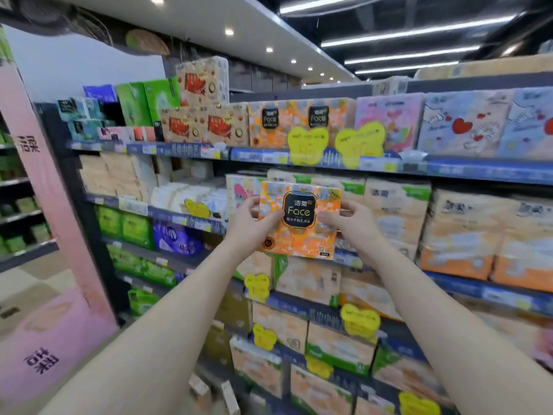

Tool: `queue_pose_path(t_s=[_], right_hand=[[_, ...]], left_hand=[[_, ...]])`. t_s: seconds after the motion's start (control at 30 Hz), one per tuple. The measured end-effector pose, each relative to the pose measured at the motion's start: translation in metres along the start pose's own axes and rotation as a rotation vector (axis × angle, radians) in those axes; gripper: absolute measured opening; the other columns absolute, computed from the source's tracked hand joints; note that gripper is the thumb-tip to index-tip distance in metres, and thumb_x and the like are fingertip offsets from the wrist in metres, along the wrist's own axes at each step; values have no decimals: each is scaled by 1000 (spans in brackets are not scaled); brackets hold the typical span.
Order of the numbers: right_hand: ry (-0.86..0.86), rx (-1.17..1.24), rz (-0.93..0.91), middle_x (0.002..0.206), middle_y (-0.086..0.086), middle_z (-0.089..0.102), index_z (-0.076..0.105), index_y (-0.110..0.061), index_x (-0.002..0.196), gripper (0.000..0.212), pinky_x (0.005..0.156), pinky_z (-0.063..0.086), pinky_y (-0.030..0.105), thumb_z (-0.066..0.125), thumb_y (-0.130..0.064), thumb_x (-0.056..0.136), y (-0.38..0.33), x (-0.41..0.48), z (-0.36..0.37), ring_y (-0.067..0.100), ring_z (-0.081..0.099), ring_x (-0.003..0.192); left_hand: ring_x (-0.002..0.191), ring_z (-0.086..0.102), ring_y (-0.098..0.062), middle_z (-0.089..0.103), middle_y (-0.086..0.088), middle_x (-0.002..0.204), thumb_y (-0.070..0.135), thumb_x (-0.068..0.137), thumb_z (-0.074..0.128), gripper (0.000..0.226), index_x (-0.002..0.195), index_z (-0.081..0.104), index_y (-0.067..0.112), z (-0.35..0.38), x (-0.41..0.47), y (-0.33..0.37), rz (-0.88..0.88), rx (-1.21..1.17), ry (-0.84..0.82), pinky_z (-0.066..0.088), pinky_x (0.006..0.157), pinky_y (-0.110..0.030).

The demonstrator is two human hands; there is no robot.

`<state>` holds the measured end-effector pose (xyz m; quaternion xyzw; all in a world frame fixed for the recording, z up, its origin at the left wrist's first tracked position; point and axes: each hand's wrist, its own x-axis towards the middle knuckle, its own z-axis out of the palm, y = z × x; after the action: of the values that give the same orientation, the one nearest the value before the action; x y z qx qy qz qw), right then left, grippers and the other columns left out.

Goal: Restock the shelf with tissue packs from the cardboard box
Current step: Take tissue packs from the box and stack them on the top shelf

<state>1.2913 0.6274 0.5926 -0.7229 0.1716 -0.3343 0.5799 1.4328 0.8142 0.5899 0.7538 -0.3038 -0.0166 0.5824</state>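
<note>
An orange patterned tissue pack (302, 235) with a black "Face" label is held up in front of the shelving, about level with the second shelf. My left hand (250, 223) grips its left edge and my right hand (348, 218) grips its right edge, both arms stretched forward. Matching orange "Face" packs (278, 124) stand on the top shelf (260, 155) above. The cardboard box is not in view.
The shelving is packed with tissue packs on several levels, with yellow price tags (308, 142) hanging from the blue shelf edges. A pink display stand (45, 265) stands at the left, beside an aisle floor (27, 292).
</note>
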Motion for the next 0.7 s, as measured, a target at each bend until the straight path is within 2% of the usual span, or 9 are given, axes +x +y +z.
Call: queue_pose_path(t_s=[0.1, 0.23, 0.3, 0.4, 0.47, 0.57, 0.63, 0.7], right_hand=[[2, 6, -31, 105, 3, 78, 69, -15, 117, 39, 82, 62, 34, 85, -19, 82, -10, 51, 15, 18, 76, 93], [9, -43, -85, 98, 1, 79, 74, -18, 107, 27, 87, 61, 43, 84, -23, 82, -26, 111, 32, 23, 76, 93], [12, -56, -102, 98, 0, 79, 75, -18, 108, 30, 91, 60, 47, 85, -27, 81, -35, 141, 40, 22, 76, 94], [31, -34, -118, 96, 2, 80, 76, -20, 106, 36, 91, 59, 56, 87, -31, 74, -50, 179, 52, 26, 77, 92], [33, -36, -146, 96, 2, 80, 76, -18, 107, 36, 89, 60, 56, 88, -28, 74, -62, 201, 60, 26, 77, 91], [68, -83, -214, 97, -1, 80, 76, -19, 106, 32, 90, 61, 49, 86, -28, 78, -84, 231, 70, 19, 77, 93], [94, -138, -264, 98, -4, 80, 77, -19, 108, 36, 90, 61, 47, 85, -35, 77, -101, 248, 79, 17, 76, 95], [110, -168, -302, 97, -2, 80, 77, -20, 105, 27, 82, 63, 43, 83, -32, 82, -117, 265, 88, 16, 77, 90]], left_hand=[[100, 67, -23, 66, -1, 116, 60, 77, 71, 71, 138, 56, 26, -7, 54, 4, 26, -6, 3, 57, 80, -38], [79, 68, -17, 68, 0, 104, 41, 95, 66, 42, 132, 58, 25, -21, 121, 8, 68, 5, -18, 56, 62, -31], [84, 69, -16, 69, 0, 106, 45, 94, 66, 40, 129, 59, 28, -30, 154, 12, 100, 15, -20, 56, 65, -34], [92, 68, -17, 68, 1, 109, 56, 88, 66, 55, 136, 56, 31, -43, 197, 20, 135, 3, -36, 52, 71, -33], [93, 68, -18, 67, 0, 112, 59, 84, 66, 58, 134, 58, 31, -51, 223, 27, 172, -23, -35, 51, 70, -33], [86, 70, -19, 70, -5, 108, 51, 84, 70, 50, 126, 62, 28, -63, 264, 37, 222, -88, -39, 55, 65, -35], [86, 73, -21, 73, -7, 106, 50, 78, 71, 53, 125, 65, 25, -72, 291, 43, 256, -125, -47, 60, 68, -40], [92, 74, -22, 72, -6, 107, 44, 82, 74, 51, 127, 64, 23, -82, 320, 47, 286, -162, -76, 62, 74, -42]])
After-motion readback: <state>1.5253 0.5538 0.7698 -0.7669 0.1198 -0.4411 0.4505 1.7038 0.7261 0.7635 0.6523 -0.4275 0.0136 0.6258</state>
